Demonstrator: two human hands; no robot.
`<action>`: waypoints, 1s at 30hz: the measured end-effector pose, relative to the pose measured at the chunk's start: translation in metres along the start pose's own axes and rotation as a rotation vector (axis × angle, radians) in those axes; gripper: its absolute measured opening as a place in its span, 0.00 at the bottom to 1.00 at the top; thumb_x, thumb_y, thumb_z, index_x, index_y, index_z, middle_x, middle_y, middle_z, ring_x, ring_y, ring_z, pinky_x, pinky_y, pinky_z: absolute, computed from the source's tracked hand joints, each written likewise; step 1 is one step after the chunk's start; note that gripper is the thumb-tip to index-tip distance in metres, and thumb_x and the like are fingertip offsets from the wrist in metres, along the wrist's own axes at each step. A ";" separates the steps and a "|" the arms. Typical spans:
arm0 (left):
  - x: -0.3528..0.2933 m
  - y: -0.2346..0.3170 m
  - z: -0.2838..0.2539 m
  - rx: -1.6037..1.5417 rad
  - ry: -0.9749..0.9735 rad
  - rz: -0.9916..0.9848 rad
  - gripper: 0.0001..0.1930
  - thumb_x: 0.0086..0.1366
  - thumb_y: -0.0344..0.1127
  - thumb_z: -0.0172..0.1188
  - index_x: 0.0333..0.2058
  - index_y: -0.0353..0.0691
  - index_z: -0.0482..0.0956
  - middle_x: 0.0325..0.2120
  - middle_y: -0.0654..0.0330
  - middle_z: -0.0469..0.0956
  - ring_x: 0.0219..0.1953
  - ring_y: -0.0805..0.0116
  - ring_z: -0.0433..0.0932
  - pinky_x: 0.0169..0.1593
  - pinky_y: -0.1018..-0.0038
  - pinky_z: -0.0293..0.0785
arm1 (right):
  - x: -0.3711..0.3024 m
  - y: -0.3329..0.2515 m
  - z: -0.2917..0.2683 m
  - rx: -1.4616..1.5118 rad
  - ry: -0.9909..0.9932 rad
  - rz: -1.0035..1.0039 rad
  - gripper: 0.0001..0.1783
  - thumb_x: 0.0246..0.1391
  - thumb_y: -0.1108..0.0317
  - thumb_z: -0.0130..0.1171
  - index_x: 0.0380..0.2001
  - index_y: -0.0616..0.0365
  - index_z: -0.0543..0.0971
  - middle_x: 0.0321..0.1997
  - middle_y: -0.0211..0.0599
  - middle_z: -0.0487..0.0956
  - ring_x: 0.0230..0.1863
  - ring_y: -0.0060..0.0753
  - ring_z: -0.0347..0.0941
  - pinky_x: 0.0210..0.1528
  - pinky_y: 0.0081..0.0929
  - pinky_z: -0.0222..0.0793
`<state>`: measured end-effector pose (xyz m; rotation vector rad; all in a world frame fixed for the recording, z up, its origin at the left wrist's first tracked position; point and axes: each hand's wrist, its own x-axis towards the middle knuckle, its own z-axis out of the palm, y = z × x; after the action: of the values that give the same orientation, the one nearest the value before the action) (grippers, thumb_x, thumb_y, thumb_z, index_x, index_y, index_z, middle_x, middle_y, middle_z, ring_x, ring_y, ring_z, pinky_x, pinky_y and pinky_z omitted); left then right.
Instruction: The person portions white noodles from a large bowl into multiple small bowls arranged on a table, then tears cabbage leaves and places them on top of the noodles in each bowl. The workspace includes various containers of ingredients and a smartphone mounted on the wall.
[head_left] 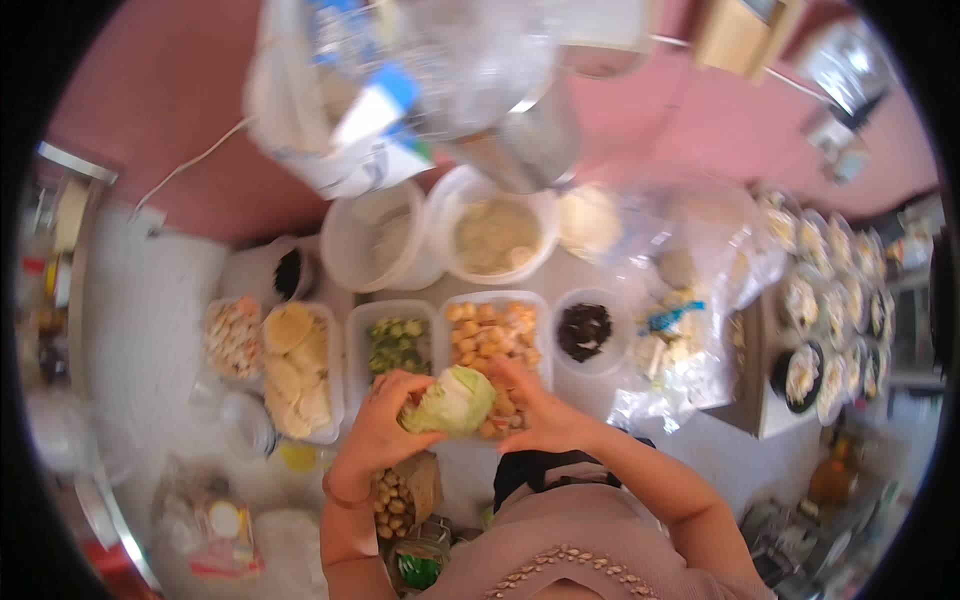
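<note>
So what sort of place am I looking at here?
Probably a food-preparation kitchen, perhaps for catering: there's a rectangular tub of chopped green vegetables, rows of filled bowls at the right, and what looks like a cabbage in the left hand.

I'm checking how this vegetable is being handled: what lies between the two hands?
In the head view, a pale green, cabbage-like head lies there, gripped by the left hand; the right hand is spread open beside it.

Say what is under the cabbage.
Past the upper edge of the cabbage, a tub of orange chunks shows; what lies directly beneath it and the left hand is covered.
</note>
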<state>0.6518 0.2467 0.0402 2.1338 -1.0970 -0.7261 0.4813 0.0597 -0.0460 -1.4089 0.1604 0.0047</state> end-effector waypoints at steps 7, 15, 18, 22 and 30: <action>0.070 0.069 0.084 -0.227 -0.085 0.341 0.43 0.41 0.30 0.78 0.59 0.39 0.68 0.54 0.56 0.72 0.55 0.62 0.72 0.59 0.69 0.68 | -0.084 0.020 -0.041 0.566 0.399 0.092 0.50 0.43 0.77 0.72 0.67 0.56 0.55 0.62 0.35 0.68 0.63 0.29 0.64 0.63 0.33 0.64; 0.086 0.104 0.205 -0.753 -0.288 0.034 0.45 0.50 0.26 0.73 0.65 0.37 0.58 0.56 0.56 0.69 0.58 0.67 0.68 0.61 0.70 0.66 | -0.180 0.037 -0.096 0.801 0.713 0.090 0.51 0.45 0.74 0.71 0.67 0.56 0.52 0.62 0.38 0.66 0.62 0.34 0.64 0.63 0.34 0.63; 0.083 0.113 0.238 -0.724 -0.235 0.003 0.43 0.51 0.24 0.72 0.65 0.39 0.59 0.55 0.58 0.69 0.57 0.68 0.68 0.59 0.72 0.66 | -0.200 0.044 -0.112 0.742 0.711 0.123 0.50 0.46 0.74 0.70 0.68 0.54 0.50 0.61 0.39 0.66 0.62 0.35 0.64 0.62 0.34 0.63; 0.063 0.110 0.280 -0.707 -0.099 -0.094 0.42 0.54 0.24 0.70 0.65 0.39 0.57 0.57 0.57 0.65 0.59 0.67 0.66 0.60 0.71 0.65 | -0.212 0.050 -0.130 0.711 0.664 0.282 0.47 0.47 0.78 0.65 0.67 0.54 0.51 0.61 0.40 0.66 0.62 0.37 0.65 0.62 0.35 0.64; 0.009 0.089 0.272 -1.280 0.108 -0.258 0.43 0.57 0.24 0.68 0.67 0.39 0.51 0.61 0.54 0.63 0.62 0.64 0.64 0.62 0.66 0.66 | -0.179 0.042 -0.124 0.673 0.491 0.285 0.42 0.47 0.81 0.63 0.64 0.56 0.56 0.61 0.41 0.67 0.63 0.38 0.64 0.64 0.35 0.63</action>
<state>0.4201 0.1229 -0.0737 1.1494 -0.1177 -1.0233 0.2867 -0.0390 -0.0857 -0.6840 0.7019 -0.1483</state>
